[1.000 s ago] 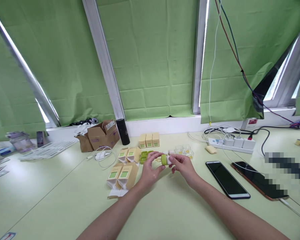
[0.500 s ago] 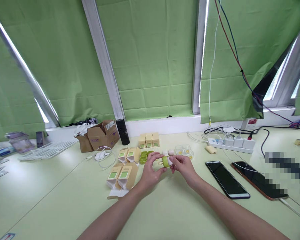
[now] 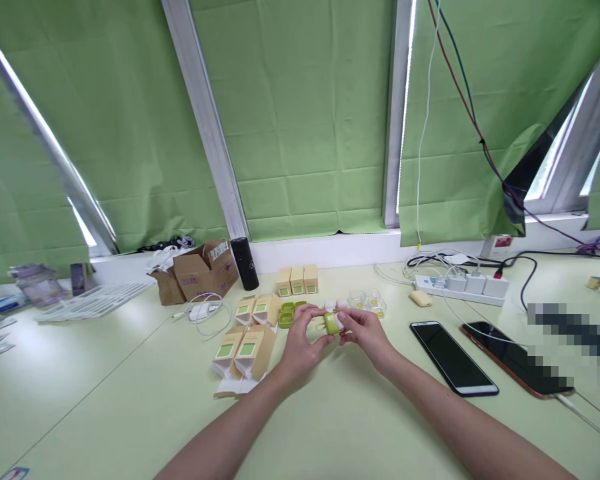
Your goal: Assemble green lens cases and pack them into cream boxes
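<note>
A small yellow-green case [image 3: 331,324] with a thin loop at its left end is pinched between the thumb and fingers of my left hand [image 3: 303,343]. My right hand [image 3: 369,335] grips a white piece [image 3: 339,321] at the case's right end. Whether that piece sits inside the case or only against it, I cannot tell. Just beyond my hands lie small pinkish-white pieces [image 3: 336,304] and several clear domed covers [image 3: 374,301] with yellow spots. Left of them, partly behind my left hand, are green open shells [image 3: 287,320].
Several open tan boxes [image 3: 253,350] stand left of my hands, and three closed boxes [image 3: 297,280] behind. A black bottle [image 3: 245,264] and cardboard carton [image 3: 205,272] are further back. Two phones, one nearer [image 3: 453,360], a beige rounded object [image 3: 421,298] and a power strip [image 3: 460,289] lie right.
The case has tilted very slightly in my fingers, and both hands keep nearly the same place and grip. The whole view has shifted a little.
</note>
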Available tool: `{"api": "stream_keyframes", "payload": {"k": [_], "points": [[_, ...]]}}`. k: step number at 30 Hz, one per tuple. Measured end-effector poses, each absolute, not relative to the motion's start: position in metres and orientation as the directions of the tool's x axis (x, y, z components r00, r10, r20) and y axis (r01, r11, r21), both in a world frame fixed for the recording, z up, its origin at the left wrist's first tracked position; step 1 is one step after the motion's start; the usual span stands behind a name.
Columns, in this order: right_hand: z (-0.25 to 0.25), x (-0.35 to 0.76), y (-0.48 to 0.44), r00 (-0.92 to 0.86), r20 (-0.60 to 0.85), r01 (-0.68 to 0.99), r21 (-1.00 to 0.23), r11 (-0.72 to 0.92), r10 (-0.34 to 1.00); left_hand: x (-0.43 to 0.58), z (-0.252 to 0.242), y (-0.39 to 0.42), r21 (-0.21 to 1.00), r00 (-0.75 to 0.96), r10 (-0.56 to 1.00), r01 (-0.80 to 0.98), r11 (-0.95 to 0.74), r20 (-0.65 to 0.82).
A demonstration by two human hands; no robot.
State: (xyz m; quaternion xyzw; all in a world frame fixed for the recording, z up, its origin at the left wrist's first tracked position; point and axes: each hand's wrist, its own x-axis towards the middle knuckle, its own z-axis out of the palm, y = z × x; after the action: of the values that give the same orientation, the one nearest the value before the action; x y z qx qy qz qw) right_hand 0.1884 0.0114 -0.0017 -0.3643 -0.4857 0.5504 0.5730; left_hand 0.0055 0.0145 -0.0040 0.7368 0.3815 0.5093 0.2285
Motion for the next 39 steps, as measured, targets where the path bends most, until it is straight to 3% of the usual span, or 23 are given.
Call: {"api": "stream_keyframes", "payload": {"k": [13, 28, 39], "points": [[-0.001, 0.187, 0.012, -0.043, 0.197, -0.247, -0.952, 0.181, 0.979, 0.006, -0.002, 0.010, 0.633, 0.216, 0.736, 0.393, -0.667, 0.641], [-0.006, 0.183, 0.009, 0.003, 0.150, -0.244, -0.959, 0.146, 0.989, 0.007, -0.014, 0.011, 0.489, 0.267, 0.637, 0.454, -0.745, 0.723], [-0.005, 0.177, 0.005, -0.009, 0.213, -0.327, -0.924, 0.199, 0.977, 0.008, -0.010, 0.007, 0.380, 0.294, 0.602, 0.556, -0.739, 0.742]]}}
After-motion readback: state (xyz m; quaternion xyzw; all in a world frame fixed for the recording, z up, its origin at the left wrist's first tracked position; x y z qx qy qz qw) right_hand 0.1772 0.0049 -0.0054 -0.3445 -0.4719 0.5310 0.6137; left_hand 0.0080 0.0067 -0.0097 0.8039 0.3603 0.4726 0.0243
